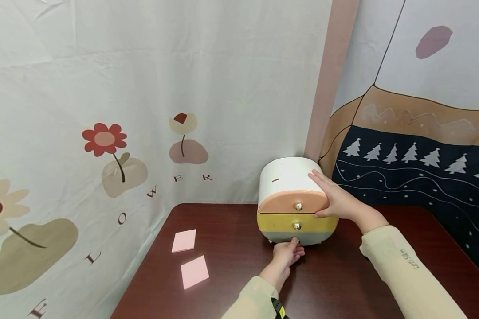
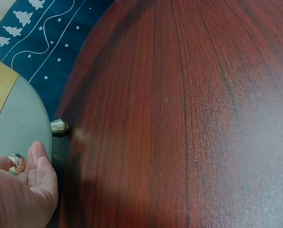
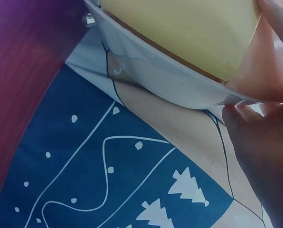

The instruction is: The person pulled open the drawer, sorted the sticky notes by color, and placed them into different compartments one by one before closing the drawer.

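Observation:
A small rounded drawer cabinet [image 1: 289, 173] stands on the table, with a white shell and stacked orange, yellow and grey-green drawer fronts. At its lowest drawer [image 2: 25, 114], the left hand [image 1: 284, 257] pinches a shiny round knob [image 2: 15, 164] between thumb and fingers. The right hand [image 1: 339, 199] rests against the cabinet's upper right side, fingers stretched over the white top and thumb by the yellow drawer [image 1: 277, 222]. In the right wrist view its fingers [image 3: 253, 142] touch the white rim. All drawers look closed.
Two pink square paper pads [image 1: 183, 240] [image 1: 194, 272] lie apart on the dark red wooden table [image 1: 231, 221], left of the cabinet. A pale printed curtain [image 1: 223, 88] hangs behind it, and a dark blue one with white trees [image 1: 415, 177] hangs at the right.

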A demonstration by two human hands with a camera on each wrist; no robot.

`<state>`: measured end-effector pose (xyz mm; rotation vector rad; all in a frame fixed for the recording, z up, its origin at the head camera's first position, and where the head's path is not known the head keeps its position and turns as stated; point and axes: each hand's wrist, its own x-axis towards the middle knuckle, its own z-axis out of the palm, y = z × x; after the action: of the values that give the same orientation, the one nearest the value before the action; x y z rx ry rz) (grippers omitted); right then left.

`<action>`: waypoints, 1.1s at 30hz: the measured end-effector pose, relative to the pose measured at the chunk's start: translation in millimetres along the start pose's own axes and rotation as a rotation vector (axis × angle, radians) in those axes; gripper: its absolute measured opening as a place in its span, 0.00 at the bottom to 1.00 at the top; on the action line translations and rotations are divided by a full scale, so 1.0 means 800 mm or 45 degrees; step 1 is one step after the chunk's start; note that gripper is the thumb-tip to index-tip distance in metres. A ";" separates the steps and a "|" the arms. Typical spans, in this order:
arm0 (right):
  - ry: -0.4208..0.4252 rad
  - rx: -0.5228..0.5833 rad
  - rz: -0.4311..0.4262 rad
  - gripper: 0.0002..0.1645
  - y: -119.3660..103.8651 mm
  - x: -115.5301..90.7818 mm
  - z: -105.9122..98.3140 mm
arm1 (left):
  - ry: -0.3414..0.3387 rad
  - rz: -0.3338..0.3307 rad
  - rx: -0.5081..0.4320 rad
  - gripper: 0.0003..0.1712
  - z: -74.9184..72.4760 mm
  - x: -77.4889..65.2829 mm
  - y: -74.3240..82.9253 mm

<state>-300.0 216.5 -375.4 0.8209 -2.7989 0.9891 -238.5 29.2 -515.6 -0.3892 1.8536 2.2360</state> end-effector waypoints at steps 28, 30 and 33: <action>0.005 0.150 0.164 0.35 -0.006 -0.002 -0.013 | -0.021 -0.010 0.042 0.17 -0.003 -0.014 -0.002; -0.002 0.167 0.180 0.35 -0.007 -0.001 -0.014 | -0.027 -0.008 0.050 0.17 -0.004 -0.014 -0.003; -0.001 0.171 0.187 0.35 -0.007 0.000 -0.014 | -0.042 0.000 0.066 0.17 -0.006 -0.014 -0.006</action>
<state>-298.3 219.5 -363.1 0.6351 -2.8535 1.2100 -225.7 25.6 -516.8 -0.3410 1.8903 2.1764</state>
